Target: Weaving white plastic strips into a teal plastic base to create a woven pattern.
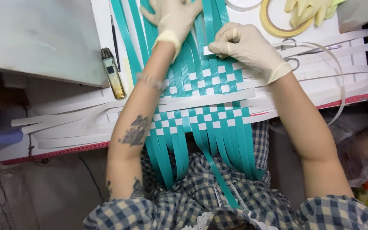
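Gloved hands point(218, 32) on teal-white weave point(201, 91) (half-woven)

Both forearms reach from the lower frame toward the top centre, bare below checked sleeves. The left hand point(172, 18), in a pale glove, lies flat with fingers spread at the top edge; its forearm bears dark tattoos and a thin wrist bracelet. The right hand point(244, 46), gloved too, sits just right of it, fingers curled in a pinch.
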